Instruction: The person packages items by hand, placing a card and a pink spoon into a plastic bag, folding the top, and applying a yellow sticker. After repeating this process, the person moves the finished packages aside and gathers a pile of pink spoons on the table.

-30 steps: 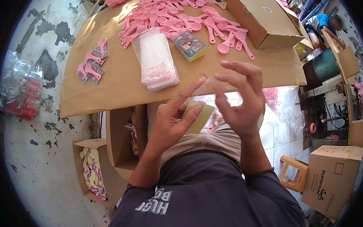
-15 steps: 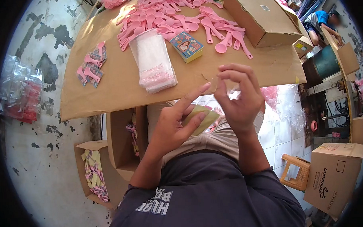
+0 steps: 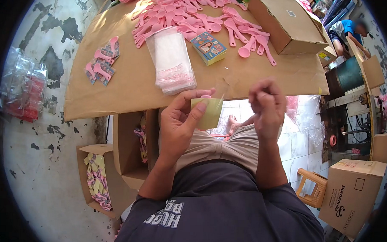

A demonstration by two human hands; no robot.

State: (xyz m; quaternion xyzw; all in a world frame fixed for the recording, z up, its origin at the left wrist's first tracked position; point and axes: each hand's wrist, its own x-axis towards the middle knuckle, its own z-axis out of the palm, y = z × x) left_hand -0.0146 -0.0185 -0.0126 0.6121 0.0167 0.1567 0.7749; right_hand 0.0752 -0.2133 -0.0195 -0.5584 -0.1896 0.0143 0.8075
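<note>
My left hand point(image 3: 178, 120) pinches a small pale yellow card point(image 3: 211, 113) between thumb and fingers, above my lap. Clear plastic film shows around the card's upper right edge, and a pink tip sticks up behind it by my fingers. My right hand point(image 3: 267, 108) is apart from the card, to its right; its fingers are curled in and blurred, and anything inside them is hidden. Just beyond the hands lie a stack of clear plastic bags point(image 3: 172, 62) and a stack of printed cards point(image 3: 209, 48). Pink spoons point(image 3: 197, 14) are heaped behind them.
Several spoons on cards point(image 3: 102, 62) lie at the table's left. An open carton point(image 3: 286, 28) stands at the back right. Below left, a box point(image 3: 98, 179) holds packed pieces. A stool point(image 3: 311, 187) and a carton point(image 3: 350, 197) stand right. Another person point(image 3: 345, 32) sits far right.
My right hand has drawn slightly right and down, its fingers curling from a loose pinch. My left hand has turned the card flatter towards me, and its forefinger has bent in.
</note>
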